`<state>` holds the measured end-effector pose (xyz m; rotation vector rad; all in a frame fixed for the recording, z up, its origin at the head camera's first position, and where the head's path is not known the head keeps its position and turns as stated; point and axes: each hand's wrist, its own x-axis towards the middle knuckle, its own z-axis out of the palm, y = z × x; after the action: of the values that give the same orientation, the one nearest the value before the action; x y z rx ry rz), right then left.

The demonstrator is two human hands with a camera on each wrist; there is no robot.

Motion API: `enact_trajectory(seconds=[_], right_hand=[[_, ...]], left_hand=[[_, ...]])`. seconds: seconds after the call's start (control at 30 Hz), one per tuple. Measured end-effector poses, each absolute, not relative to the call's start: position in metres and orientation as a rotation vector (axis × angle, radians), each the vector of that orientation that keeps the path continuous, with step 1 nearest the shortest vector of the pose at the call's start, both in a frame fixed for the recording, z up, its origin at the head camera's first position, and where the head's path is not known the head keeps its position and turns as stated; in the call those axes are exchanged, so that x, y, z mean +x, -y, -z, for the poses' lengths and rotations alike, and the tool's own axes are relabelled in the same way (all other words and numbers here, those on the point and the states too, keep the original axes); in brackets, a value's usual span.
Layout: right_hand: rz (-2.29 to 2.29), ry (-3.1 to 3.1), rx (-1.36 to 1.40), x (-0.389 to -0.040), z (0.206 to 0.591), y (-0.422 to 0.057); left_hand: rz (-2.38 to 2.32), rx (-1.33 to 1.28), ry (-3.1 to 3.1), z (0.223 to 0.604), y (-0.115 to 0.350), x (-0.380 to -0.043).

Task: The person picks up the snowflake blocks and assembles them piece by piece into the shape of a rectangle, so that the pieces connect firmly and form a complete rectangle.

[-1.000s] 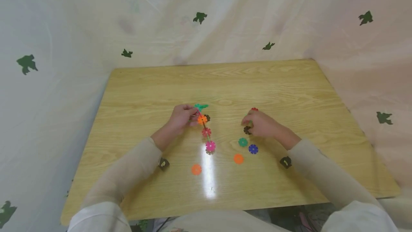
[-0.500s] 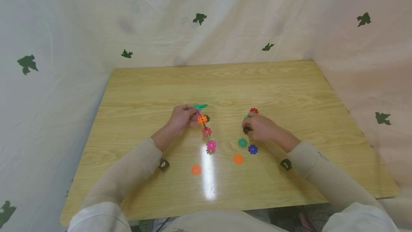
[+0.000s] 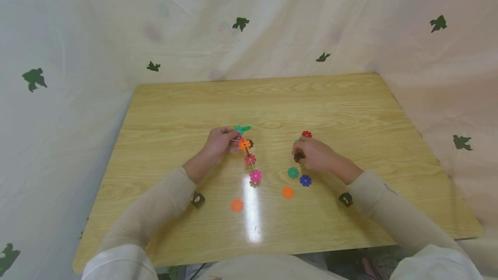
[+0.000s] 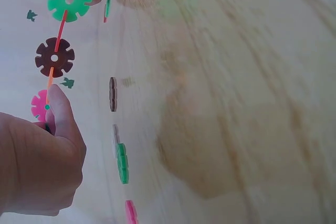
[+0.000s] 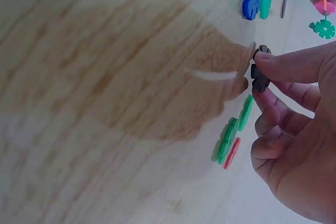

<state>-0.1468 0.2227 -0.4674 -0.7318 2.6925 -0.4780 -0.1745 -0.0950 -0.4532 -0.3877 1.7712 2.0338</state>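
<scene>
My left hand [image 3: 218,144] holds a chain of notched plastic discs [image 3: 250,159] by its upper part, between thumb and fingers. Orange, red and pink discs run down the chain toward me, with teal ones at its far end. From the left wrist, the thumb presses beside a pink disc [image 4: 39,106], and a dark brown disc [image 4: 54,57] and a green disc [image 4: 70,0] follow along the chain. To the right, my right hand [image 3: 319,154] pinches a single black notched disc [image 5: 260,72] between thumb and fingertips, tilted on edge close over the table.
Loose discs lie around the right hand: a red disc [image 3: 307,134] beyond it, a teal disc [image 3: 293,172], a blue disc [image 3: 305,180] and an orange disc [image 3: 288,192] nearer me. Another orange disc [image 3: 237,205] lies left on the wooden table [image 3: 175,107]. Pale cloth surrounds the table.
My right hand has shifted slightly toward me, and its fingers have come together on the black disc, uncovering more of the red one. The left hand and its chain have hardly moved.
</scene>
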Motion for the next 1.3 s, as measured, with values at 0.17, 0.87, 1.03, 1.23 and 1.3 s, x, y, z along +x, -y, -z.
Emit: enact_trajectory(seconds=[0.17, 0.87, 1.03, 1.23, 1.3], right_hand=[[0.475, -2.695, -0.711, -0.1480, 0.4671, -0.2217], [0.613, -2.719, -0.697, -0.1501, 0.4677, -0.2219], [0.667, -2.725, -0.703, -0.1508, 0.4691, -0.2227], [0.711, -2.743, -0.740, -0.1513, 0.4698, -0.2239], [0.714, -2.749, -0.743, -0.1513, 0.4700, -0.2245]], left_hand=[[-2.028, -0.386, -1.778, 0.4525, 0.0954, -0.1743], [-2.037, -0.382, -1.782, 0.4576, 0.0981, -0.1762], [-2.029, -0.386, -1.790, 0.4569, 0.0971, -0.1761], [-2.034, -0.391, -1.778, 0.4562, 0.0959, -0.1761], [-2.039, -0.393, -1.771, 0.4564, 0.0958, -0.1763]])
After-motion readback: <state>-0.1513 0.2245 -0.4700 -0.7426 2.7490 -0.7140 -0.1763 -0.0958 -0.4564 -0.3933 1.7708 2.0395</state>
